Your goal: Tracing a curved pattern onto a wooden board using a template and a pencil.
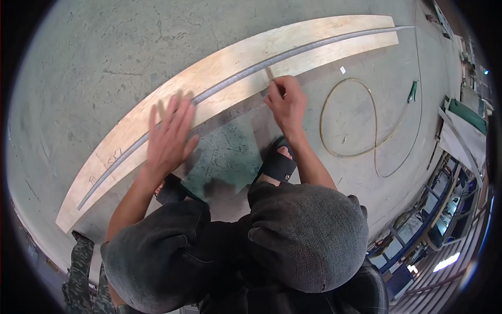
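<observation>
A long, pale plywood board (225, 65) with a curved outline lies on the floor before me. Along it runs a thin grey strip (293, 51), bent in a shallow arc, its right end reaching past the board. My left hand (170, 131) lies flat across the strip and board left of the middle, fingers stretched out and slightly blurred. Just right of it, at the board's near edge, my right hand (287, 102) is closed in a pinch on a thin brown stick (270, 73), which points toward the strip. Pencil-like marks show near the board's left end.
A looped yellowish hose (322, 118) with a green end piece (413, 91) lies on the floor at right. Farther right stands a blue metal frame (402, 246). My sandalled feet are close to the board's near edge. A camouflage trouser leg (81, 261) shows at lower left.
</observation>
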Demonstrator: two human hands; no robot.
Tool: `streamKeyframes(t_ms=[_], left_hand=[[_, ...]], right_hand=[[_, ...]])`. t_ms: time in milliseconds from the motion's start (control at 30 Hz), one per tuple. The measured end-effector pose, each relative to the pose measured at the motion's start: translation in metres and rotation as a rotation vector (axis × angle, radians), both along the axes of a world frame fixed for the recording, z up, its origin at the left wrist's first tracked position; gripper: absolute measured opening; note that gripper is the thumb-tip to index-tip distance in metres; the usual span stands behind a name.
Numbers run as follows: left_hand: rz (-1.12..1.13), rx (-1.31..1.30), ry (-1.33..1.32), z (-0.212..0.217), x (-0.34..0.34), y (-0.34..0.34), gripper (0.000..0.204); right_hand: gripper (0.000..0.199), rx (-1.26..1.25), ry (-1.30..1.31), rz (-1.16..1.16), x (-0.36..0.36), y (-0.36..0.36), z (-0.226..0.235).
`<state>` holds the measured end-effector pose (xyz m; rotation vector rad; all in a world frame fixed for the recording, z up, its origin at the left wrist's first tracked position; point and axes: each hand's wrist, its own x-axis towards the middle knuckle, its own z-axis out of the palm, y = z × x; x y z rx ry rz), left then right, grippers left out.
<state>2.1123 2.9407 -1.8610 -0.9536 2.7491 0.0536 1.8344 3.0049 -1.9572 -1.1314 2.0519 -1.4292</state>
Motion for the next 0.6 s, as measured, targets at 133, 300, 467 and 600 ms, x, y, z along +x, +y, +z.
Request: streamKeyframes(t_ms=[133, 300, 467, 600], left_hand=[[-0.035, 0.047, 0.103, -0.021, -0.012, -0.001, 0.079], [-0.039, 0.029, 0.096, -0.02, -0.013, 0.001, 0.081], [-0.009, 0.068, 0.095, -0.02, -0.016, 0.008, 0.08], [-0.022, 0.033, 0.051, -0.015, -0.02, 0.009, 0.082]], right_hand=[[0.01, -0.046, 0.233, 0.241, 0.037, -0.009, 0.005], [0.019, -0.011, 0.349, 0.028, -0.014, -0.024, -0.008], [0.016, -0.116, 0.529, 0.155, 0.008, -0.014, -0.015], [0.017, -0.105, 0.529, 0.238, 0.027, -0.011, -0.002]])
